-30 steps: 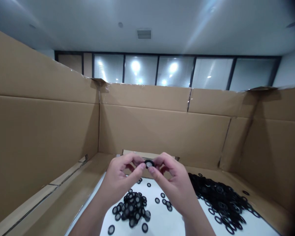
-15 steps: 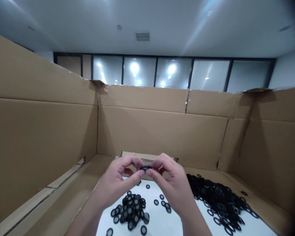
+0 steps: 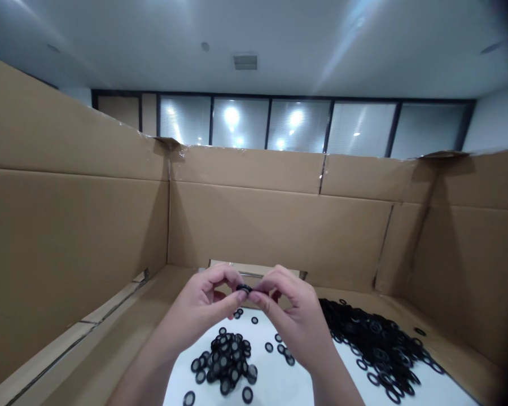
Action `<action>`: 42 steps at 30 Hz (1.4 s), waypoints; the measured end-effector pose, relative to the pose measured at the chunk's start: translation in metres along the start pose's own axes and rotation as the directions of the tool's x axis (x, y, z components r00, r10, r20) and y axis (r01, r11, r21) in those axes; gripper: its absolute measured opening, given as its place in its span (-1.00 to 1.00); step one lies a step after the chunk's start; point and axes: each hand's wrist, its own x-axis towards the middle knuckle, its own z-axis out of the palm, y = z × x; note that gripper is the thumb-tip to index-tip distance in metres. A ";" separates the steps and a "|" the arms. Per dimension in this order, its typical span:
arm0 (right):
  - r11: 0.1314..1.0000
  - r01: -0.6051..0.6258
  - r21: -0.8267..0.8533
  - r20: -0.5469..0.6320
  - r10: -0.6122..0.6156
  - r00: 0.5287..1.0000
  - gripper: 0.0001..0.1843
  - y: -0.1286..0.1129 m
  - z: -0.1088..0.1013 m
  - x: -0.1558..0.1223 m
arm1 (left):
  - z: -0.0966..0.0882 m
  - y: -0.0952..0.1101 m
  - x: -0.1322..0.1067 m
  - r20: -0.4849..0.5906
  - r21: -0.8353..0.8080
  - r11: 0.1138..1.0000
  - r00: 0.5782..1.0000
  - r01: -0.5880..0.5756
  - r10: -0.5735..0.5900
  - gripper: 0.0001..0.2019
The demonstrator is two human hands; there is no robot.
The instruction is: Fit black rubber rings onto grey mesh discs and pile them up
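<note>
Between my two hands I hold a small black ring [image 3: 244, 288], raised above the white surface. My left hand [image 3: 205, 296] pinches its left side with thumb and fingertips. My right hand [image 3: 288, 299] has thumb and forefinger pressed together at its right edge. Whether a disc sits inside the ring is too small to make out. Below and between my forearms lies a heap of small black rings with pale grey centres [image 3: 226, 361]. A large pile of black open rings [image 3: 376, 344] spreads to the right of my right hand.
Tall cardboard walls [image 3: 254, 225] enclose the white work surface [image 3: 279, 383] on the left, back and right. Several pale-centred rings [image 3: 285, 351] lie scattered near my right wrist. A low cardboard piece [image 3: 258, 269] stands behind my hands. One loose ring [image 3: 420, 331] lies on cardboard at the right.
The held ring has shifted slightly left and tilted, and my left hand has moved slightly left with it. The piles on the surface look the same.
</note>
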 end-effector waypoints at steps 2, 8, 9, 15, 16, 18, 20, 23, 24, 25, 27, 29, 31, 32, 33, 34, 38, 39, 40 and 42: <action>1.000 0.001 0.010 -0.011 -0.001 1.000 -0.81 0.000 0.001 0.000 | 0.000 0.000 0.001 -0.007 0.014 1.000 1.000 -0.009 0.009 -0.88; 1.000 0.012 0.012 -0.038 -0.012 0.999 -0.83 0.002 0.007 -0.001 | -0.003 -0.002 -0.001 -0.011 0.093 0.995 0.999 -0.037 0.039 -0.84; 1.000 0.013 0.013 -0.041 -0.012 0.999 -0.82 0.002 0.007 -0.001 | -0.004 -0.002 -0.001 -0.011 0.104 0.994 0.999 -0.040 0.041 -0.82; 1.000 -0.008 -0.018 -0.035 0.007 0.999 -0.79 0.004 0.009 -0.001 | -0.004 0.002 0.000 -0.003 0.134 0.991 1.000 -0.025 0.026 -0.76; 1.000 -0.014 -0.027 -0.035 0.013 0.999 -0.78 0.004 0.009 -0.001 | -0.003 0.002 0.001 -0.002 0.122 0.992 1.000 -0.013 0.014 -0.77; 0.999 -0.026 -0.047 -0.046 0.024 0.999 -0.75 0.004 0.011 -0.001 | -0.002 0.000 0.002 -0.006 0.071 0.997 1.000 0.011 -0.011 -0.78; 0.998 -0.028 -0.062 -0.056 0.025 0.998 -0.74 0.005 0.014 -0.001 | -0.002 -0.002 0.002 -0.010 -0.001 1.000 1.000 0.026 -0.026 -0.81; 0.998 -0.025 -0.052 -0.009 0.025 1.000 -0.86 0.006 0.014 -0.001 | -0.002 -0.005 0.003 -0.013 -0.101 0.994 0.999 0.029 -0.030 -0.81; 0.999 -0.026 -0.040 0.021 0.027 0.999 -0.95 0.006 0.014 -0.001 | -0.003 -0.006 0.003 -0.010 -0.127 0.991 0.999 0.029 -0.030 -0.81; 0.999 -0.027 -0.030 0.057 0.029 0.998 -0.85 0.006 0.012 -0.001 | -0.004 -0.007 0.004 -0.002 -0.150 0.988 1.000 0.030 -0.030 -0.81; 1.000 -0.017 -0.026 0.131 0.020 0.991 -0.62 0.006 0.008 -0.001 | -0.005 -0.008 0.004 0.030 -0.175 0.984 0.999 0.043 -0.038 -0.81; 0.999 0.022 -0.036 0.184 -0.015 0.983 -0.59 0.007 0.005 -0.001 | -0.005 -0.009 0.004 0.056 -0.183 0.981 0.997 0.062 -0.053 -0.82; 0.998 0.056 -0.041 0.194 -0.047 0.980 -0.63 0.007 0.003 -0.001 | -0.005 -0.009 0.004 0.063 -0.182 0.980 0.996 0.081 -0.070 -0.84; 0.997 0.063 -0.042 0.186 -0.054 0.981 -0.64 0.007 0.002 -0.001 | -0.005 -0.010 0.005 0.065 -0.179 0.980 0.995 0.087 -0.076 -0.84; 0.997 0.061 -0.045 0.179 -0.052 0.982 -0.65 0.007 0.002 -0.001 | -0.004 -0.010 0.005 0.068 -0.175 0.980 0.994 0.092 -0.082 -0.85; 0.997 0.052 -0.050 0.175 -0.042 0.984 -0.65 0.006 0.002 -0.001 | -0.004 -0.010 0.006 0.071 -0.170 0.980 0.994 0.099 -0.088 -0.85; 0.998 0.022 -0.063 0.204 -0.009 0.979 -0.62 0.005 0.000 -0.003 | -0.001 -0.010 0.007 0.059 -0.164 0.980 0.993 0.109 -0.100 -0.87; 0.998 0.021 -0.067 0.221 -0.005 0.975 -0.62 0.004 -0.001 -0.003 | 0.000 -0.010 0.008 0.058 -0.162 0.981 0.993 0.108 -0.100 -0.87; 0.997 0.021 -0.070 0.234 -0.004 0.972 -0.62 0.004 -0.002 -0.003 | 0.001 -0.010 0.007 0.058 -0.161 0.981 0.993 0.106 -0.098 -0.88; 0.996 0.022 -0.082 0.245 -0.001 0.969 -0.65 0.005 -0.004 -0.004 | 0.002 -0.010 0.007 0.060 -0.165 0.981 0.994 0.101 -0.093 -0.87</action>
